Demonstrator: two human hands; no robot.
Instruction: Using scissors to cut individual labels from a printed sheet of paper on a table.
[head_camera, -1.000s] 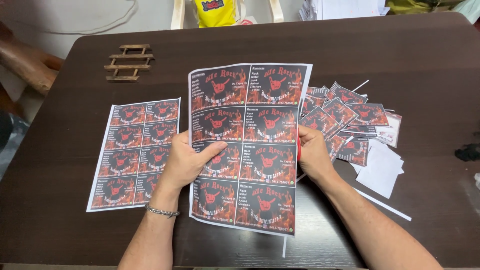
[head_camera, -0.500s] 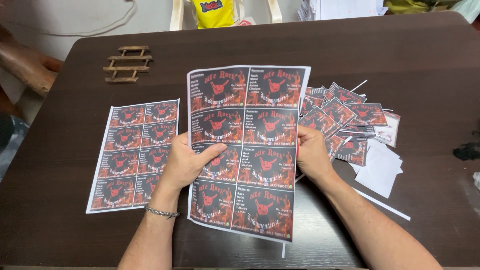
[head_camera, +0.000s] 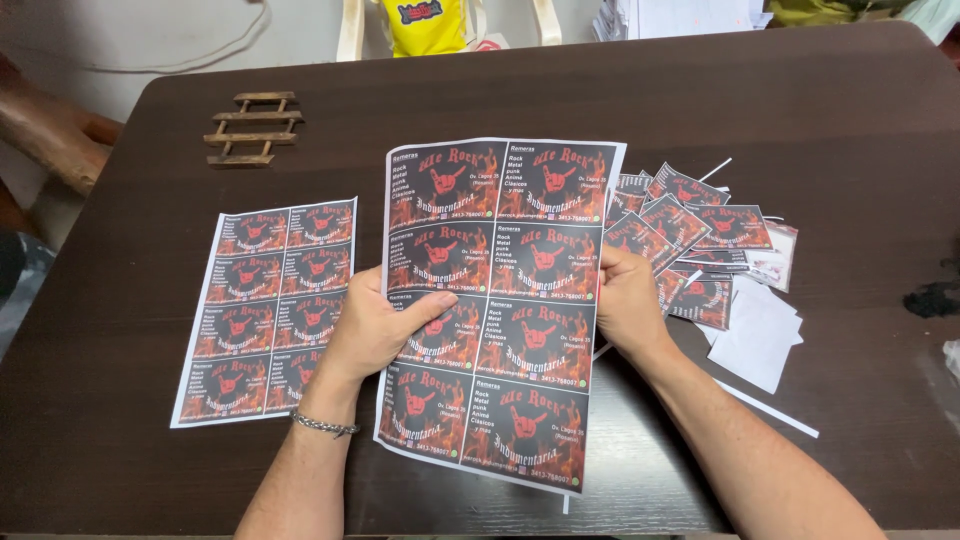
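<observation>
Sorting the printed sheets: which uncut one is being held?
The larger-looking red-and-black printed sheet at centre, gripped by both hands; the other uncut sheet lies flat to its left.

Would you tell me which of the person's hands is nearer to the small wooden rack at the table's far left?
Left. The left hand grips the held sheet's left edge, below and right of the wooden rack; the right hand holds the opposite edge, farther away.

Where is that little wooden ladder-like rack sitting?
In the head view, the small wooden rack lies on the dark table's far left, beyond the flat printed sheet.
</observation>
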